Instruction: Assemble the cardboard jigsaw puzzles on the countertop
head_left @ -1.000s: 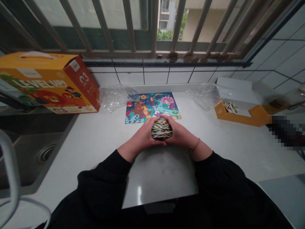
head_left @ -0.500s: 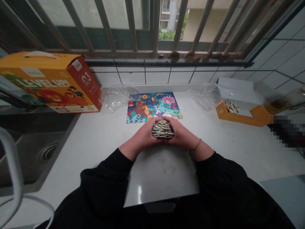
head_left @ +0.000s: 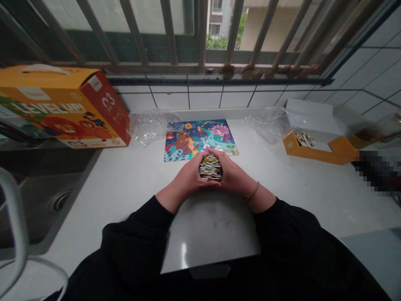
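My left hand and my right hand are cupped together around a stack of puzzle pieces, fingers wrapped round it from both sides, just above the white counter. Only the stack's edges show between my hands. Directly beyond them a colourful finished puzzle picture lies flat on the counter. Black sleeves cover both my arms.
An orange puzzle box stands at the left near a steel sink. Crumpled clear plastic bags lie either side of the picture. An open orange tray with loose pieces sits at the right. Window bars rise behind.
My hands have drawn closer together around the stack, which now shows narrower between them. Nothing else has moved.
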Demonstrator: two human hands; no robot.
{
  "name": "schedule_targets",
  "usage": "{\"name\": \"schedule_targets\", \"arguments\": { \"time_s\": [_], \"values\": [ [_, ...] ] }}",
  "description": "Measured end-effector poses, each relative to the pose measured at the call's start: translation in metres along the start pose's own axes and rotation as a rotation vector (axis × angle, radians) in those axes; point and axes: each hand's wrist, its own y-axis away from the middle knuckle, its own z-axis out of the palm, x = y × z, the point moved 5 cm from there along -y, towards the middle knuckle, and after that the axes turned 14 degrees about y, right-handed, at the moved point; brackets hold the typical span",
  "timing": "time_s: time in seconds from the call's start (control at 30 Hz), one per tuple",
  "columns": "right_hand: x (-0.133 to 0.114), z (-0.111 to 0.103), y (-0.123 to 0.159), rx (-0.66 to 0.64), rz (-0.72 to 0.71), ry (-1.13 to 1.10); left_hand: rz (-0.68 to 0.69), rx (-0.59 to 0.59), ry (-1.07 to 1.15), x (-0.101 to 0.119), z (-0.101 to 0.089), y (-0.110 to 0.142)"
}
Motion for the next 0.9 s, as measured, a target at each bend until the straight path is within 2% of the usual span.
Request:
{"name": "schedule_targets", "arguments": {
  "time_s": [0.17,0.27,0.43,0.6,0.9],
  "values": [
    [-0.006,-0.006,-0.001,0.053,-0.067,0.035,0.104,-0.022,-0.086,-0.002,-0.003,0.001],
    [-0.002,-0.007,0.001,0.024,-0.095,0.073,0.126,-0.071,-0.134,-0.005,-0.006,0.003],
    [0.006,-0.007,0.006,-0.047,-0.053,0.081,0.081,-0.146,-0.132,-0.004,-0.007,0.005],
    [0.006,-0.006,0.005,-0.060,0.006,0.029,0.038,-0.129,-0.106,0.003,-0.007,0.006],
    [0.003,-0.017,0.009,-0.161,-0.010,-0.035,-0.092,-0.131,-0.053,0.010,-0.013,0.008]
  ]
}}
